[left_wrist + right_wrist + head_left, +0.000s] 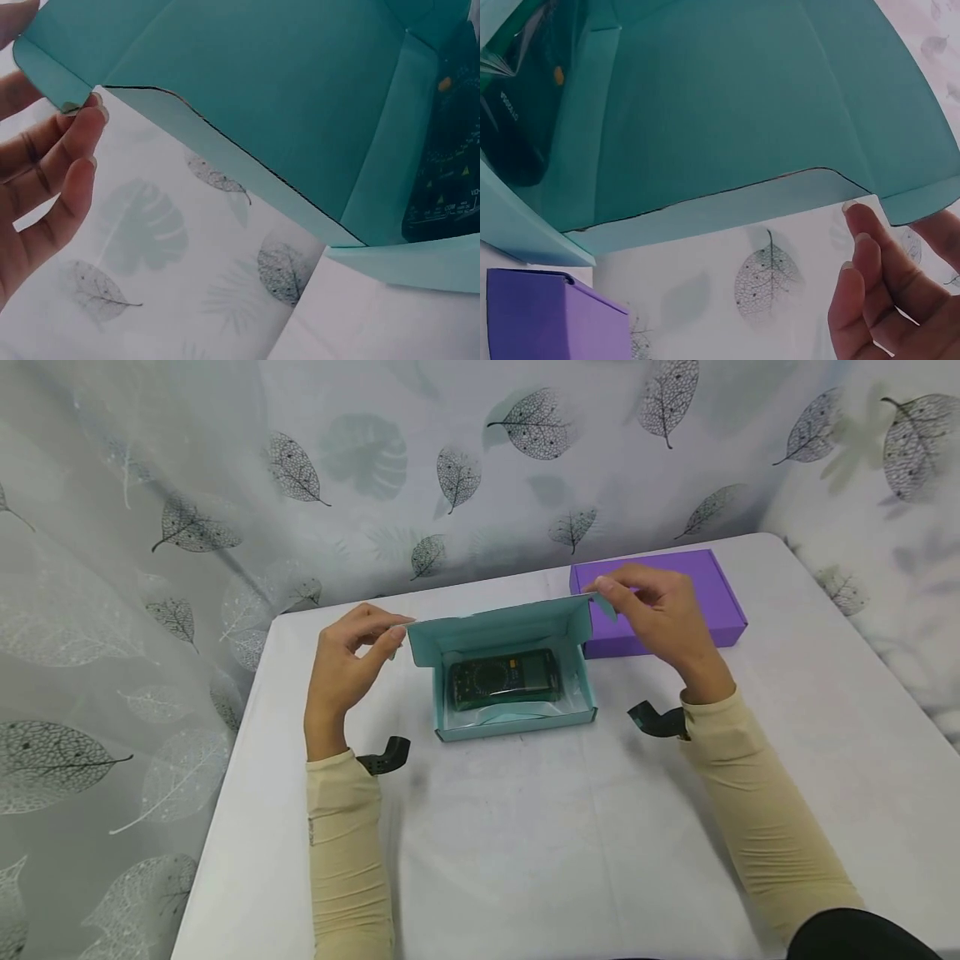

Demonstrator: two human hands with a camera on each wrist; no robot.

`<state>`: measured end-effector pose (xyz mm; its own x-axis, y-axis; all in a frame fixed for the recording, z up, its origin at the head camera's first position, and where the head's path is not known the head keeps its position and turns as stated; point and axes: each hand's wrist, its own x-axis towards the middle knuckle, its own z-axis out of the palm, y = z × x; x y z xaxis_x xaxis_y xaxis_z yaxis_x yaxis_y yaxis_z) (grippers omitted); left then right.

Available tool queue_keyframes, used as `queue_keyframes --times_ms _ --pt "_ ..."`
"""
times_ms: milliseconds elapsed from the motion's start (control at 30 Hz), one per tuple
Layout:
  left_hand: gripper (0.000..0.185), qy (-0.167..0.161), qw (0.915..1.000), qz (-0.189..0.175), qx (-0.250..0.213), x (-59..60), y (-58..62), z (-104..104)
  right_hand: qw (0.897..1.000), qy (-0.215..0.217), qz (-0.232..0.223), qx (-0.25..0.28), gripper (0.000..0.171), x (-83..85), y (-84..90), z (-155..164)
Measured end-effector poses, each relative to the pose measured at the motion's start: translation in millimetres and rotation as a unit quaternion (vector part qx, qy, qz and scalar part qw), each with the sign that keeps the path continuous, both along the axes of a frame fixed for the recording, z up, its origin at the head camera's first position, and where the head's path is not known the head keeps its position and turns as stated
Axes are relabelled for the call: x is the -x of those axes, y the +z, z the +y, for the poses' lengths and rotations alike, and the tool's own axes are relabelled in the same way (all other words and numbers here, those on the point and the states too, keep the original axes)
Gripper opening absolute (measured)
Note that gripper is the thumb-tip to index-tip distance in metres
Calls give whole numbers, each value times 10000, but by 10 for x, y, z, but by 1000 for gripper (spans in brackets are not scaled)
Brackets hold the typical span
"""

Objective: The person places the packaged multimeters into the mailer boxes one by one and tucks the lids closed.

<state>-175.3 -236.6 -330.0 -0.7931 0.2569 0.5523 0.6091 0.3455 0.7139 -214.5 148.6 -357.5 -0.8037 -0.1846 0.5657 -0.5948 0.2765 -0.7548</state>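
Note:
A teal cardboard box stands on the table with its lid raised at the back. Inside lies a dark multimeter on clear plastic wrapping; its dial and display face up. My left hand pinches the lid's left corner flap between thumb and fingers. At the other end, my right hand pinches the right corner flap. Both wrist views show the lid's inner face and part of the multimeter.
Behind the teal box on the right, a closed purple box sits under my right hand's reach. A white cloth covers the table. Leaf-patterned curtains hang along the back and left edges.

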Motion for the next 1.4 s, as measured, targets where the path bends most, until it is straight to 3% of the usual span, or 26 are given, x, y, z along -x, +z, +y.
queue_keyframes --times_ms 367,600,867,1400 --pt "15 -177 9994 -279 100 -42 48 -44 9969 111 -41 -774 21 3 14 84" --pt "12 42 9979 -510 391 -98 90 -62 9946 124 -229 -1005 23 -14 47 113" --pt "9 191 9946 -795 631 90 -178 -245 9907 316 -621 -1171 26 -46 82 127" --pt "17 0 9861 -1452 812 87 -164 -272 9788 598 -1306 -1458 29 -41 100 135"
